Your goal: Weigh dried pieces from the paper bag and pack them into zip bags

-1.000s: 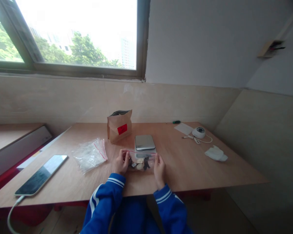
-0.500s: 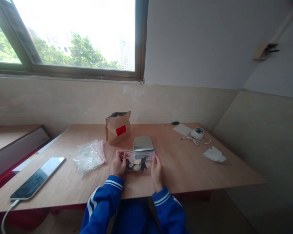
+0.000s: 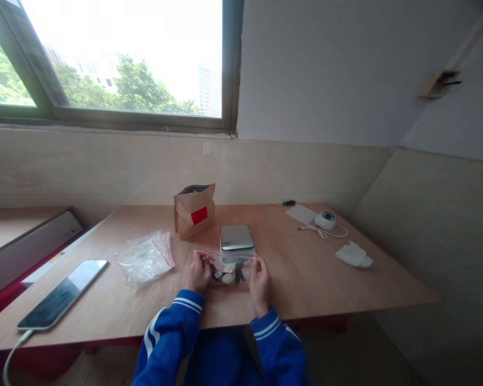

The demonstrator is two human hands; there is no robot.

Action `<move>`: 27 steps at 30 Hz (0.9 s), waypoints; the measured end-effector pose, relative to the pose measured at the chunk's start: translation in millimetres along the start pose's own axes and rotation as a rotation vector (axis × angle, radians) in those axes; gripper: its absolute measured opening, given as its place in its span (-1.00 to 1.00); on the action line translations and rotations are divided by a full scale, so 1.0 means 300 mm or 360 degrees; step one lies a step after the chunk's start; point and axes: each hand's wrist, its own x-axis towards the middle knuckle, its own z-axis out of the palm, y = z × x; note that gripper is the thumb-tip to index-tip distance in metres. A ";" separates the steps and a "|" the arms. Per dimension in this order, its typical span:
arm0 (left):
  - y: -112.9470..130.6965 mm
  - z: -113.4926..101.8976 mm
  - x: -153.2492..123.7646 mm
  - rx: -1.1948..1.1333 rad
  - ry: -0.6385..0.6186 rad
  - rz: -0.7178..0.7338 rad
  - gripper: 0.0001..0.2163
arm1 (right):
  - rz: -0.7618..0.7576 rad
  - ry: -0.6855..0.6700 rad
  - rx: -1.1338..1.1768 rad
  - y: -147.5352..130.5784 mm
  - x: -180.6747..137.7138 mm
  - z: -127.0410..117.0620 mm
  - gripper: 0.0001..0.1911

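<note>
Between my hands is a clear zip bag (image 3: 221, 261) with a pinkish-red seal line along its top. Dark and pale pieces (image 3: 227, 276) lie inside it; their kind I cannot make out. My left hand (image 3: 199, 272) pinches the bag's upper left corner. At the upper right corner, my right hand (image 3: 260, 284) has its fingers closed on the edge. Just beyond the bag sits a small digital scale (image 3: 236, 237) with a bare metal plate, its front partly covered by the bag. Behind and to the left, an open brown paper pouch (image 3: 189, 217) with a red label stands upright.
More clear zip bags (image 3: 145, 260) lie left of my hands. A phone (image 3: 62, 295) with a cable rests at the left front edge. On the right are a white camera (image 3: 325, 220) with its cord, a paper sheet (image 3: 301, 214), crumpled tissue (image 3: 353, 254) and a green-handled tool (image 3: 288, 203).
Both hands and the zip bag have shifted very slightly toward me. The bag's top edge looks less taut and curves a little. Everything else on the table stays put.
</note>
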 end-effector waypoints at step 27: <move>-0.002 -0.001 -0.009 0.0035 -0.0174 -0.0117 -0.83 | 0.0246 0.0008 0.0206 0.070 0.024 0.003 -0.53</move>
